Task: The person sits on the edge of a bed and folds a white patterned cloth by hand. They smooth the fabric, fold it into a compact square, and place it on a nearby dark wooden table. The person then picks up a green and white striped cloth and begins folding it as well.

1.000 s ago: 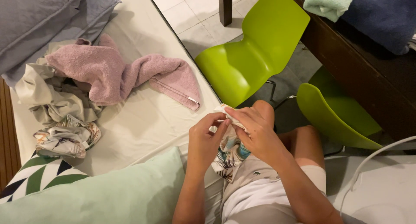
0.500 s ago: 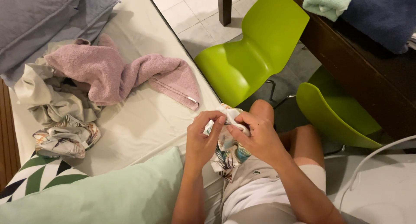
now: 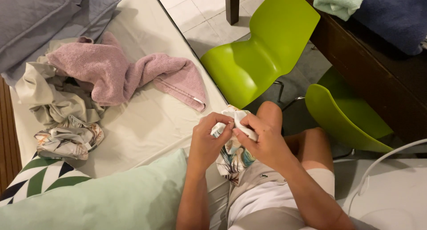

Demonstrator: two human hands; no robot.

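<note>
Both your hands are sitting slightly lower and closer together than half a second ago, bunching the patterned cloth [image 3: 235,156] more tightly over your lap. Around you, the bed [image 3: 151,119] is carrying the larger items: a pale green pillow [image 3: 111,199] lying beside your left arm, a pink towel [image 3: 120,74] sprawling across a crumpled heap of beige clothes [image 3: 53,101], all waiting within your reach. Two green chairs [image 3: 258,56] are standing on your right by the dark table [image 3: 378,78]. Your left hand [image 3: 207,141] is pinching the cloth's white edge between thumb and fingers, and your right hand [image 3: 262,139] is closing firmly on the same edge just beside it, likely so you are keeping that edge taut. Below your hands, the cloth is hanging down against your shorts [image 3: 262,185].
</note>
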